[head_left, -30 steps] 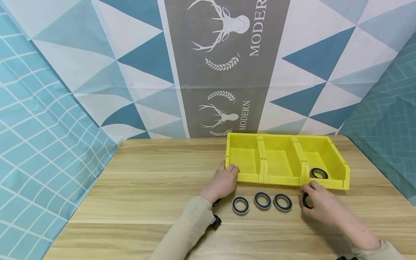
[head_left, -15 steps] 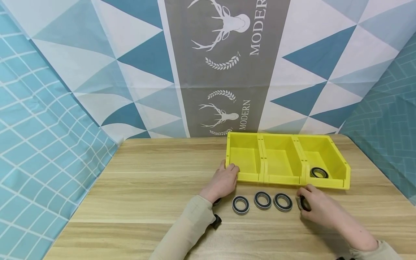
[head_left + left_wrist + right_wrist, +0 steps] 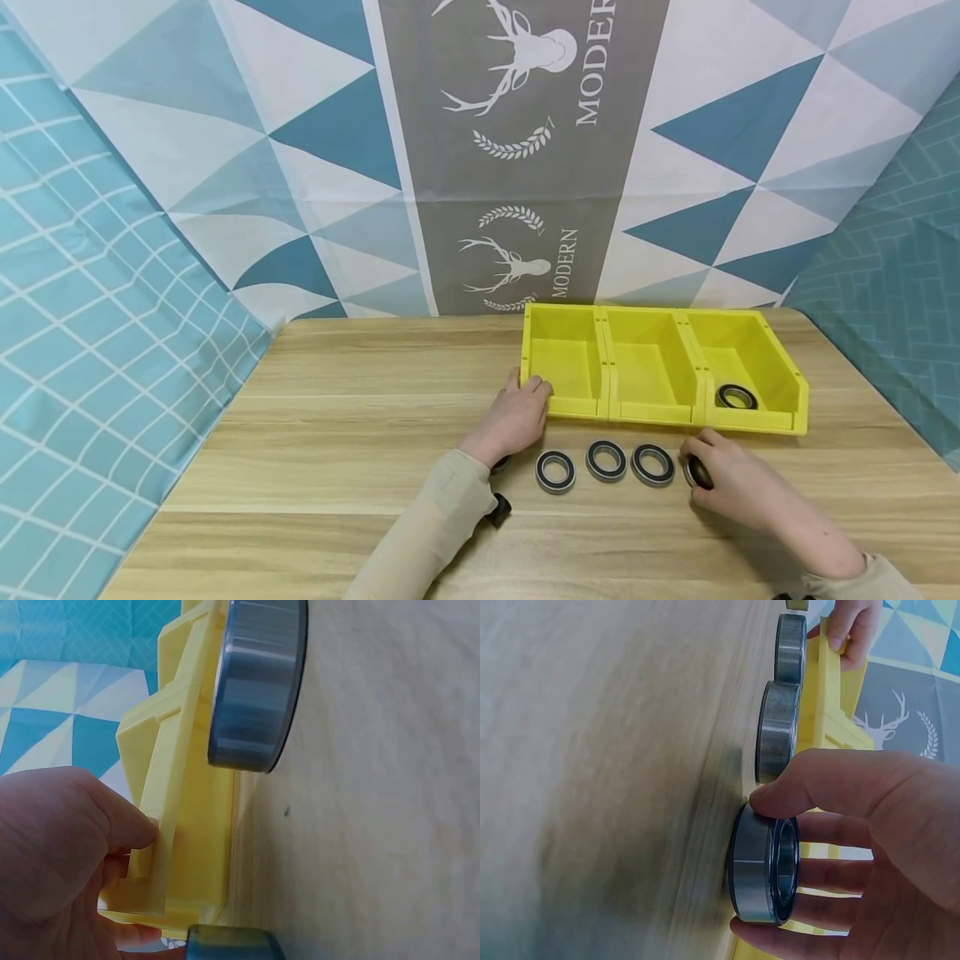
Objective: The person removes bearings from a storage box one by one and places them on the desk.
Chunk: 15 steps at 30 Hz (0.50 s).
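My left hand [image 3: 512,421] grips the front left corner of a yellow three-compartment storage bin [image 3: 652,414]; in the left wrist view thumb and fingers close over its rim [image 3: 169,817]. Low over the table in front of the right compartment, my right hand [image 3: 738,483] holds a ball bearing [image 3: 754,862] by its edge between thumb and fingers. Whether that bearing touches the table I cannot tell. Left of it lie three more bearings, the nearest bearing [image 3: 652,482] just apart from the held one. Another bearing [image 3: 499,467] is mostly hidden beneath my left wrist.
One bearing [image 3: 737,397] lies inside the right compartment, near its front lip. The bin stands on a wooden table [image 3: 360,400] near its back edge. Patterned cloth [image 3: 517,175] hangs behind, with blue cloth [image 3: 90,275] at the left side.
My right hand has slid slightly left with its bearing, closer to the row of bearings. The left hand and the bin have stayed put.
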### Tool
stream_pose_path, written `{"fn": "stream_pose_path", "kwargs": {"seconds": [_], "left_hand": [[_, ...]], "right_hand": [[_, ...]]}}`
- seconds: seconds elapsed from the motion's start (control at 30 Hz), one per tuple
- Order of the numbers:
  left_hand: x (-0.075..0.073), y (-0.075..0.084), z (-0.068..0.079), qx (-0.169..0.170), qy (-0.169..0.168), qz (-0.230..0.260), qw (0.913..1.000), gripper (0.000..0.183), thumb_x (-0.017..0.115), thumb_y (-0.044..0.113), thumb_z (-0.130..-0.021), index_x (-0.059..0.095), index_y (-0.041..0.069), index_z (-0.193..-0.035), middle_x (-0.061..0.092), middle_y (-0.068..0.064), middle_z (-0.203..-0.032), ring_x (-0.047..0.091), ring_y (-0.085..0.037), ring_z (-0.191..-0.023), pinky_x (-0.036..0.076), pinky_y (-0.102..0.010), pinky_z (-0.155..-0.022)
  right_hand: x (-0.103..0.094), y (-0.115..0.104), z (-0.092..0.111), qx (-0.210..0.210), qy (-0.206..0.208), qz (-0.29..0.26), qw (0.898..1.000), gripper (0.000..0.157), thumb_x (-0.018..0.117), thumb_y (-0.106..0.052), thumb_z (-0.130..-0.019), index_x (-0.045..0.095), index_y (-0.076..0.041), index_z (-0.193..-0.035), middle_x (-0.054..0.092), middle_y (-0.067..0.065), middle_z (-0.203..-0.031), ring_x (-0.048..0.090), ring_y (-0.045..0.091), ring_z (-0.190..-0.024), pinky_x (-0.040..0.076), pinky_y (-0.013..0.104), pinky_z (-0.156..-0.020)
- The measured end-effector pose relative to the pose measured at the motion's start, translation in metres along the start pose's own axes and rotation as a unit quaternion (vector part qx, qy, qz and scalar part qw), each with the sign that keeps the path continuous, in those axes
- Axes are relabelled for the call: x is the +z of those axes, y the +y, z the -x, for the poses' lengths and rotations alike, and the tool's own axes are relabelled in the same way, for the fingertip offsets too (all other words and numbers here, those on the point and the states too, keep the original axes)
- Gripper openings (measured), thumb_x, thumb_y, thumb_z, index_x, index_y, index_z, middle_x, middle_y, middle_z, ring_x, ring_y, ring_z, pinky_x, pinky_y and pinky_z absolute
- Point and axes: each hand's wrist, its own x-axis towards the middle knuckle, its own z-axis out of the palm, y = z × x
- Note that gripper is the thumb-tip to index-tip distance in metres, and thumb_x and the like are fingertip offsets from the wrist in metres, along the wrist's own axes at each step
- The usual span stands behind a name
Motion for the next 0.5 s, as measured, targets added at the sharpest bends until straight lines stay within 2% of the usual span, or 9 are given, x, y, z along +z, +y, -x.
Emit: {"fn": "stream_pose_path", "kwargs": {"seconds": [0.5], "left_hand": [[-0.0012,0.0003,0.0009,0.006,0.008,-0.005,0.9999,0.020,0.041,0.017,-0.095,0.054,0.011,-0.110,0.056,-0.004,-0.107,0.040,-0.037,-0.121,0.044,-0.046,-0.093]], "right_hand": [[0.0021,-0.0016,0.0024,-0.007,0.001,0.001,1.000,0.032,0.071,-0.012,-0.061,0.060,-0.011,-0.091,0.050,-0.001,-0.082,0.046,0.009,-0.067,0.044,0.027,-0.057]]}}
